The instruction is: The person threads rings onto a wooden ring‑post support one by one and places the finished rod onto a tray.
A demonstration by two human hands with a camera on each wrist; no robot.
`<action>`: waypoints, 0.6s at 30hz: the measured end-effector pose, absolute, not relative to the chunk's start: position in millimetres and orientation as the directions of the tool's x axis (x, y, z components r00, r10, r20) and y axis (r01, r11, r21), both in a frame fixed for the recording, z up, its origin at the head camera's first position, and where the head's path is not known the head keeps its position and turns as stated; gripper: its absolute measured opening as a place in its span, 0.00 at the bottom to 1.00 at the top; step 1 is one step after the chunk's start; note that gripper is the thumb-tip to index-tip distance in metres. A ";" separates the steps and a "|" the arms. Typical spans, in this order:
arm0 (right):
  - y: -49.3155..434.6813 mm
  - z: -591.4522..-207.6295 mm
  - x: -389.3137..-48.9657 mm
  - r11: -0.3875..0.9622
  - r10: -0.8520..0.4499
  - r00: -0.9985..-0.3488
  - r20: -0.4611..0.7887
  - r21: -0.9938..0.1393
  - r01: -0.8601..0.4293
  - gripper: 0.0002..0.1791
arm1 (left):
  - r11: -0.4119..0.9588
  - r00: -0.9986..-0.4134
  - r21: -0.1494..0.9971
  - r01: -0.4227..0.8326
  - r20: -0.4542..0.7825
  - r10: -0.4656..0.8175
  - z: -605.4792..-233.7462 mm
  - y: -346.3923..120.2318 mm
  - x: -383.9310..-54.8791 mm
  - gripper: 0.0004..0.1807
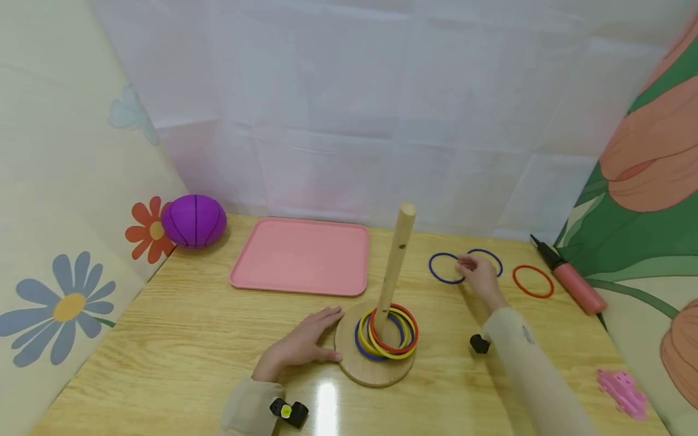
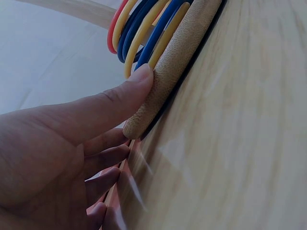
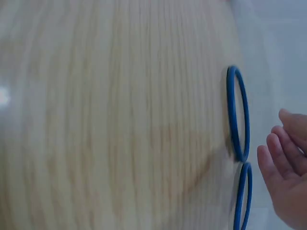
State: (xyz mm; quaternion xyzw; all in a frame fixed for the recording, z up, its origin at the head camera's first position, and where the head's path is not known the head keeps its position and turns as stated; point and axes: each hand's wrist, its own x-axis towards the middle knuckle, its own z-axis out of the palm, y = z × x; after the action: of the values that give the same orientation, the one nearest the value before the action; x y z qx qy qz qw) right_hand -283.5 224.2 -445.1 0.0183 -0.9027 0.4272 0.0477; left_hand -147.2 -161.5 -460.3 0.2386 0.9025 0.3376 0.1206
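A wooden ring-toss stand (image 1: 394, 260) has a round base and an upright peg with several red, yellow and blue rings (image 1: 417, 330) stacked round it. My left hand (image 1: 303, 340) rests against the base's left side, its thumb touching the rim of the base (image 2: 168, 76) and its fingers spread. My right hand (image 1: 480, 275) hovers over two blue rings lying on the table, a left one (image 1: 430, 264) and a right one (image 1: 501, 264). In the right wrist view its fingers (image 3: 276, 148) bend slightly, apart from the upper blue ring (image 3: 232, 105), with nothing held.
A red ring (image 1: 533, 296) lies right of the blue ones, beside a pink and black hand pump (image 1: 579, 286). The pink tray (image 1: 305, 257) and purple ball (image 1: 194, 221) are at the back left. A pink toy (image 1: 623, 392) lies at the right front. Curtains border the table (image 1: 180, 345).
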 end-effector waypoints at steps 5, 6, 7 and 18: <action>234.6 -449.8 -290.1 0.659 -0.068 -0.997 0.043 -0.748 -0.077 0.23 | 0.656 -0.855 0.671 0.346 -0.063 0.515 -462.1 -161.3 -147.1 0.49; 236.5 -450.5 -291.2 0.662 -0.077 -0.997 0.032 -0.745 -0.075 0.25 | 0.657 -0.855 0.669 0.347 -0.063 0.516 -462.2 -161.3 -147.1 0.49; 238.0 -451.0 -292.3 0.669 -0.087 -0.996 0.030 -0.739 -0.080 0.25 | 0.657 -0.855 0.669 0.348 -0.062 0.515 -462.4 -161.3 -147.3 0.49; 241.8 -457.3 -298.6 0.748 -0.175 -0.984 -0.029 -0.654 -0.114 0.32 | 0.656 -0.859 0.674 0.339 -0.062 0.507 -461.3 -161.7 -147.9 0.49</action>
State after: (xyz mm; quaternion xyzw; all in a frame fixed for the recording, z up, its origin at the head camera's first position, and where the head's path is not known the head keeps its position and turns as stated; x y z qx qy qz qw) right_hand -298.6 241.8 -457.3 0.0772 -0.9339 0.3463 -0.0442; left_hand -147.9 -161.7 -461.3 0.2346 0.9016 0.3417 0.1235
